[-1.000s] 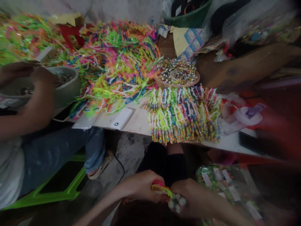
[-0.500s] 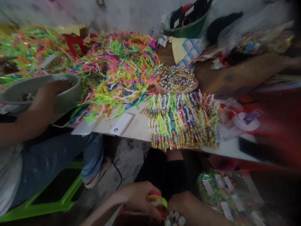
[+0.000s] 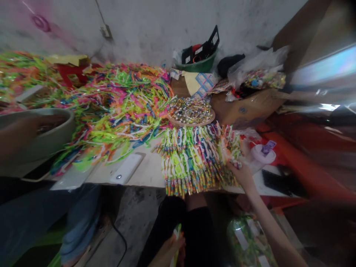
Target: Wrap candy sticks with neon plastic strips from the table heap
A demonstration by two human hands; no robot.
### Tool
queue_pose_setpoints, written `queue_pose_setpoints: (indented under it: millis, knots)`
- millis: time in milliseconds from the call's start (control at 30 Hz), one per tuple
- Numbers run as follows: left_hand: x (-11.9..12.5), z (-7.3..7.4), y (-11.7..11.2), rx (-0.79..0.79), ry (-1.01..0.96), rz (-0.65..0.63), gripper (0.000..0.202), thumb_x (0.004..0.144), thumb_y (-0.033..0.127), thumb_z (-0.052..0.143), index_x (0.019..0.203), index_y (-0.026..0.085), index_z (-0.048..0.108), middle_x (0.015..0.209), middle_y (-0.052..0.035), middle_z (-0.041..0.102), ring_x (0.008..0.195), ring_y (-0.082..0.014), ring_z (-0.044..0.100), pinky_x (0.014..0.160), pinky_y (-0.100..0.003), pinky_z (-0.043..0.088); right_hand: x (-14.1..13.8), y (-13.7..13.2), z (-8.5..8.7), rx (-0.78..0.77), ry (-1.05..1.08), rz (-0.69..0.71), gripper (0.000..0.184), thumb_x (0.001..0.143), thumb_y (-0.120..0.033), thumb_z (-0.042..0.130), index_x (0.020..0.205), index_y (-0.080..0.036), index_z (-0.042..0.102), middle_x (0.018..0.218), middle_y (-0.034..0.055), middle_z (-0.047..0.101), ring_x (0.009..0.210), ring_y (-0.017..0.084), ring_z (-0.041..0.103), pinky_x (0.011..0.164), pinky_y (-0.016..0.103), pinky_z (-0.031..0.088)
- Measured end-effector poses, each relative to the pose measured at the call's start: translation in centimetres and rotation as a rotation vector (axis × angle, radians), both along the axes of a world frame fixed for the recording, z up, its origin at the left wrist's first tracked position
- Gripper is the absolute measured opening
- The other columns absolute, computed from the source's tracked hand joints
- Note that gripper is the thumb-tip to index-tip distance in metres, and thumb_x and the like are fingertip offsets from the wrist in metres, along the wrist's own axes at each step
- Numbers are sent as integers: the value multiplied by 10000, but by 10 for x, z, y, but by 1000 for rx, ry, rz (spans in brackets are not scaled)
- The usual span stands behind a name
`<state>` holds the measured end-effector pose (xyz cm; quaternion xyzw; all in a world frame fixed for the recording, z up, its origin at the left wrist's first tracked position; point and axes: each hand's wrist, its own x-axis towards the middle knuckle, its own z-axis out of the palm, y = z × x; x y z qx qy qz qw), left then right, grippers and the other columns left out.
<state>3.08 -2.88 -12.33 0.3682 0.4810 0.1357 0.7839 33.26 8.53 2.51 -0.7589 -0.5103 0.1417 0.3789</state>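
My left hand (image 3: 174, 246) is low over my lap, its fingers closed round a narrow green-and-white strip (image 3: 177, 233). Reaching to the right end of the laid-out rows, my right hand (image 3: 241, 173) pinches a beaded piece with pale knotted ends (image 3: 235, 162); blur hides its exact shape. Beside that hand lie rows of beaded strands (image 3: 189, 163) with bright ribbon ends, spread along the table's front edge. Behind them stands a shallow round tray (image 3: 178, 123) heaped with small beaded pieces.
A large heap of neon ribbon pieces (image 3: 122, 100) covers the table's left and back. A white phone (image 3: 127, 168) lies in front of it. At left, a co-worker's hand is in a grey-green basin (image 3: 59, 135). A pink-white tub (image 3: 263, 155) and black phone (image 3: 278, 181) are at right.
My right hand has left my lap and reached up to the right end of the strand rows. My left hand stays low. The view has tilted up and turned right.
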Motion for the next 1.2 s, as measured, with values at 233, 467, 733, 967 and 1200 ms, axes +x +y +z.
queue_pose_setpoints:
  millis: [233,467,733,967,1200]
  knots:
    - [-4,15,-2,-30,95,159,656,510,782,622,739,173,539,506,39,482,440,-94,435,399,-197,307,1,13,-7,23,-89,-74,394,715,-520,494,828,-159,605,773,110,655,698,242,564,639,338,393]
    - [-4,69,21,-134,-78,260,548,633,650,650,922,215,484,647,80,442,424,-55,400,303,-151,332,-28,-28,10,-4,39,143,396,694,-488,597,940,-178,573,832,61,661,734,219,606,686,332,470]
    - [-6,135,38,11,-268,94,426,718,465,679,977,141,580,770,-13,580,601,-99,548,424,-173,489,-85,-76,22,-158,273,830,175,794,-330,635,923,-215,608,933,22,663,880,157,609,801,253,472]
    - [-13,149,37,77,-327,52,311,737,393,685,863,145,546,701,-15,625,527,-91,557,394,-164,487,-96,-80,24,-96,280,907,141,807,-240,637,946,-242,617,933,-4,657,874,120,604,802,225,448]
    - [-13,154,36,41,-313,41,277,698,339,717,817,106,624,740,-49,652,595,-118,600,433,-191,530,-106,-84,28,-34,185,959,133,808,-196,628,937,-224,615,895,12,651,836,124,605,757,227,460]
